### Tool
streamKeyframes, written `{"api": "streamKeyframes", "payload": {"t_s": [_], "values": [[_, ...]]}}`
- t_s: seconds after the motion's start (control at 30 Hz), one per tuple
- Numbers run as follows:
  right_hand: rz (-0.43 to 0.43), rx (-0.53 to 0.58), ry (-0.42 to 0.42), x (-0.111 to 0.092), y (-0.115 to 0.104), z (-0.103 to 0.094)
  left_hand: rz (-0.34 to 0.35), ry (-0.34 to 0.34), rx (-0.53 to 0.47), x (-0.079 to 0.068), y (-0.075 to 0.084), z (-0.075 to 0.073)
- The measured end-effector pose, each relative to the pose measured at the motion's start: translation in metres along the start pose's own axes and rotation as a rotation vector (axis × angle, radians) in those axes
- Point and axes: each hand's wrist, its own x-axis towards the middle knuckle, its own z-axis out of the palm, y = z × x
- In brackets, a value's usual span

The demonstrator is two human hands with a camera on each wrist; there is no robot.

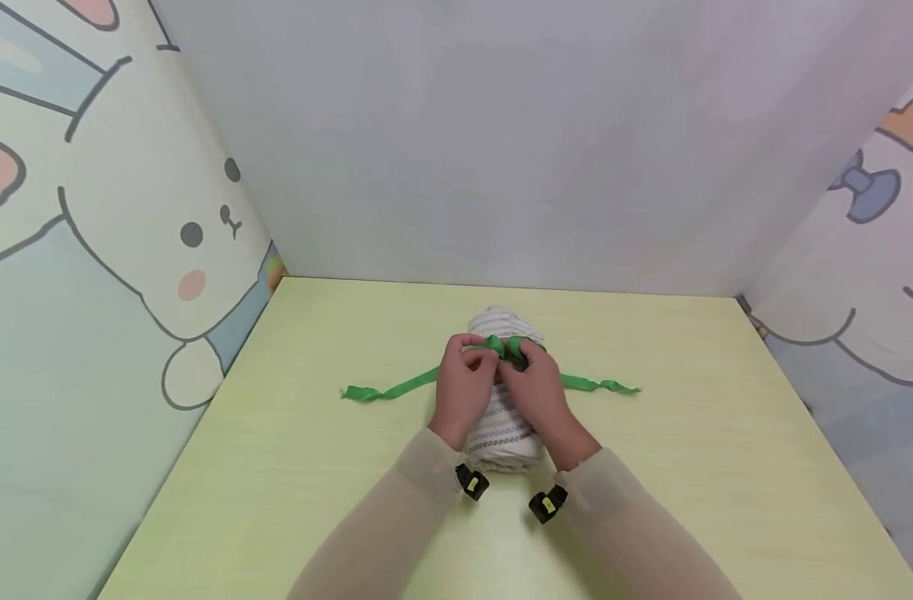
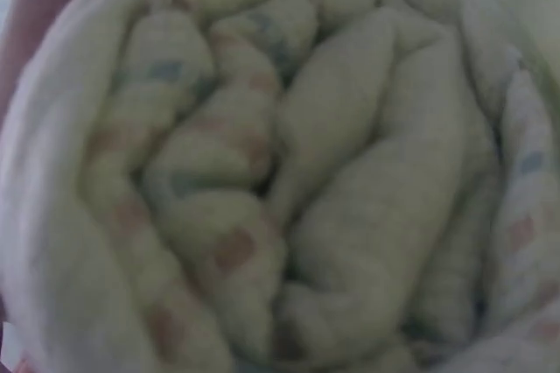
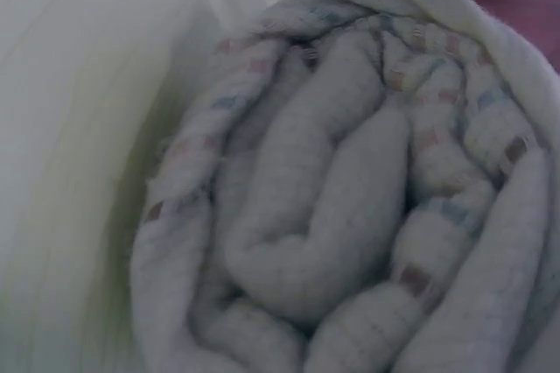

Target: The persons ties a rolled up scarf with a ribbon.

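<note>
A rolled cloth, white with thin patterned stripes, lies lengthwise in the middle of the table. A green ribbon crosses its upper part, its two tails stretching out left and right over the table. My left hand pinches a green loop of ribbon on top of the roll. Close beside it, my right hand pinches another green loop. Between the hands the middle of the ribbon is mostly hidden by the fingers. Both wrist views are filled by the roll's spiralled near end, with small coloured checks on its folds.
The pale yellow table runs back to a plain light wall. Cartoon-printed panels stand along its left and right sides. A small black device sits at each wrist.
</note>
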Motion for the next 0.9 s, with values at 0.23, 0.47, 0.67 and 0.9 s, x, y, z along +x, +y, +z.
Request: {"api": "streamKeyframes", "payload": {"t_s": [0.23,0.47,0.67,0.9], "values": [[-0.010,0.120,-0.005,0.004,0.001,-0.003,0.069,0.004,0.030,-0.008,-0.006,0.000],[-0.029,0.230,-0.038,0.005,-0.004,-0.006,0.123,-0.022,0.163,-0.010,-0.009,0.002],[-0.029,0.261,-0.013,0.003,-0.013,-0.005,0.118,-0.055,0.202,0.001,0.000,0.007],[0.014,0.244,0.012,0.005,-0.013,-0.008,0.083,-0.115,0.260,0.016,-0.002,0.012]]}}
